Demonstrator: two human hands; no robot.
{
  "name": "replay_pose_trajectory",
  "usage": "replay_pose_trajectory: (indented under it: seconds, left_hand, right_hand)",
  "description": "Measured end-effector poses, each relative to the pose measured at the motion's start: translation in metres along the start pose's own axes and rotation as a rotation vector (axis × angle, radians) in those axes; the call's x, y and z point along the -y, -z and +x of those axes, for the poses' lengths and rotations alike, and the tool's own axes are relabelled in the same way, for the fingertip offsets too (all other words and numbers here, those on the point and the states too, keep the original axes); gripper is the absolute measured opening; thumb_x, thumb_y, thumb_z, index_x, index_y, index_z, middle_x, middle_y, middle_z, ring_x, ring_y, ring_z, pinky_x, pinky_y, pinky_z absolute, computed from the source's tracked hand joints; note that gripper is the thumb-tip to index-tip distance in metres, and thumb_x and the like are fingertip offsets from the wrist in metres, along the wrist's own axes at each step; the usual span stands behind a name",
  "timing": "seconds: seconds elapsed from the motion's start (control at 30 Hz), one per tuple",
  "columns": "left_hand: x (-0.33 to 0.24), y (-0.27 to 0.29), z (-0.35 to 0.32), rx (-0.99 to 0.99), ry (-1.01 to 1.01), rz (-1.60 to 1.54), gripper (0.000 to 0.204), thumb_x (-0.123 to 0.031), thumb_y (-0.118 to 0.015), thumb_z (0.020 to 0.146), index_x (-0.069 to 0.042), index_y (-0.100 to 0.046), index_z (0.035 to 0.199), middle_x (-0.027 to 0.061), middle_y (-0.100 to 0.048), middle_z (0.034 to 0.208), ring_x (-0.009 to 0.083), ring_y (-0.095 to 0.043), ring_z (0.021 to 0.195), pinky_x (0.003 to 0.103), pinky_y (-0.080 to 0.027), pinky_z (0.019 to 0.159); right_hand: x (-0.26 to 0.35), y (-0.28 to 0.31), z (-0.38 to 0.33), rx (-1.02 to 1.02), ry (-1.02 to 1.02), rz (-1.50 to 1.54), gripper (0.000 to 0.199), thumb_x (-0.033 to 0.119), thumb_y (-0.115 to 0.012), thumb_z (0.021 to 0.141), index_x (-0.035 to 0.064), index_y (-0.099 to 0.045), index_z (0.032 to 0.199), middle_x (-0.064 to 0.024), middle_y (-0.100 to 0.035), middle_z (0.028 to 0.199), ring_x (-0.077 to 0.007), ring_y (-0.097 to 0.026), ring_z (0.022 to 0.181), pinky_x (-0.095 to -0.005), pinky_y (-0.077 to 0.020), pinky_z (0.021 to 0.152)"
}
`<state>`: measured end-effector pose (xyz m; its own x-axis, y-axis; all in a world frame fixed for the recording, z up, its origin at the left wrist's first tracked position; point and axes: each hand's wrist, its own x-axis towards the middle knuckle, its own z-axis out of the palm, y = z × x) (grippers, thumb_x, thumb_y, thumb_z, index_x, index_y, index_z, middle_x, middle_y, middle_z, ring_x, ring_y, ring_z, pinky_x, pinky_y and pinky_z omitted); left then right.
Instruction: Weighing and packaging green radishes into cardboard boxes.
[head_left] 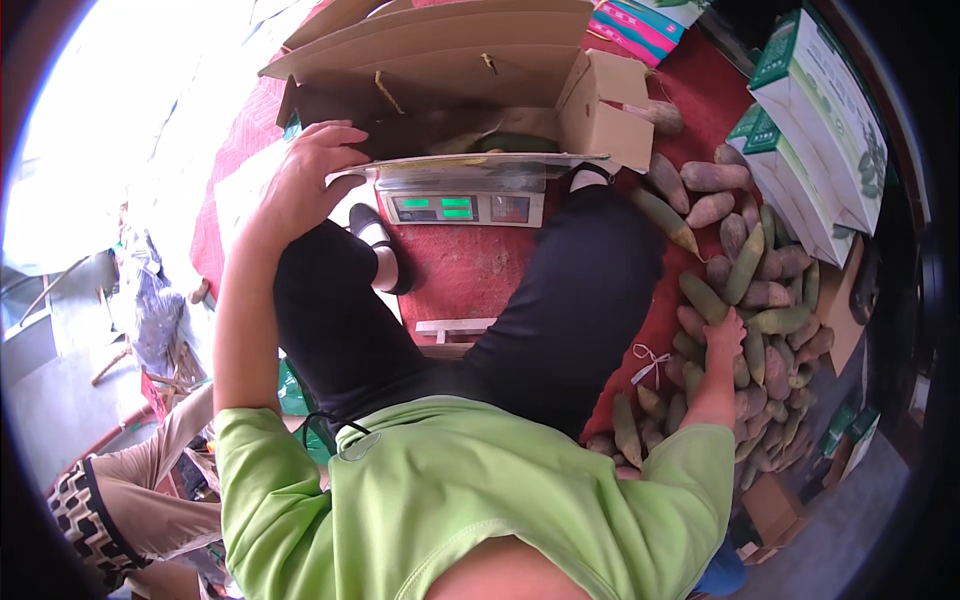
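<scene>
At the left front corner of an open cardboard box (430, 60), my left hand (318, 165) has its fingers and thumb on either side of the box edge. Inside the box lies a long green radish (515, 143), partly hidden by the front wall. The box sits on a scale (465, 208) with lit green displays. Far to the right, my right hand (726, 335) reaches into a pile of roots, its fingers curled at the end of a green radish (703, 298). More green radishes (746, 266) and dull pinkish-brown roots (715, 177) lie all around that hand.
White-and-green cartons (825, 130) stand beyond the pile at the right. A pink-and-blue package (640, 30) lies past the box. My feet rest on the red floor covering (460, 270) beside the scale. Another person's leg (150, 490) shows at lower left.
</scene>
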<state>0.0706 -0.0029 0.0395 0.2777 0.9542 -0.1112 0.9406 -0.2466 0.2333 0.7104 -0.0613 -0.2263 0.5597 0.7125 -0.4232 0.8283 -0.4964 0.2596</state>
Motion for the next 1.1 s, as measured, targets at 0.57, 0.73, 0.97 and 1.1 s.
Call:
replay_pose_trajectory:
  seconds: [0.57,0.73,0.97,1.1]
  left_hand:
    - [-0.014,-0.011,-0.024,0.049,0.257,-0.108,0.045,-0.002,-0.066,0.073,-0.014,-0.063,0.117,0.0116,-0.057,0.125,0.0298,-0.050,0.120,0.047,-0.030,0.107]
    - [-0.001,-0.016,-0.030,-0.029,0.265,0.075,0.047,0.002,-0.061,0.072,-0.018,-0.066,0.114,0.0117,-0.052,0.132,0.0320,-0.040,0.131,0.051,-0.023,0.110]
    - [-0.003,-0.014,-0.027,-0.075,0.305,0.099,0.042,0.003,-0.058,0.072,-0.017,-0.068,0.108,0.0087,-0.057,0.127,0.0301,-0.046,0.126,0.055,-0.024,0.108]
    - [-0.001,-0.015,-0.025,-0.104,0.317,0.105,0.040,0.002,-0.058,0.072,-0.017,-0.070,0.105,0.0071,-0.060,0.122,0.0284,-0.049,0.123,0.057,-0.024,0.108]
  right_hand:
    - [0.011,-0.032,-0.013,0.048,0.121,0.042,0.060,0.022,-0.078,0.065,0.0050,-0.057,0.118,-0.0134,-0.059,0.117,-0.0307,-0.056,0.111,-0.0434,-0.0477,0.088]
    - [-0.016,-0.075,0.016,0.186,-0.035,0.713,0.061,0.019,-0.078,0.065,-0.0075,-0.056,0.116,-0.0153,-0.063,0.110,-0.0252,-0.061,0.099,-0.0360,-0.0477,0.084]
    - [0.015,0.063,-0.045,0.383,0.106,1.293,0.034,0.012,-0.069,0.078,-0.0021,-0.062,0.108,-0.0070,-0.066,0.100,-0.0160,-0.062,0.088,-0.0274,-0.0465,0.080]
    - [0.047,0.181,-0.079,0.220,0.398,1.211,0.036,0.012,-0.067,0.080,-0.0016,-0.060,0.112,-0.0037,-0.064,0.102,-0.0135,-0.059,0.091,-0.0267,-0.0440,0.085]
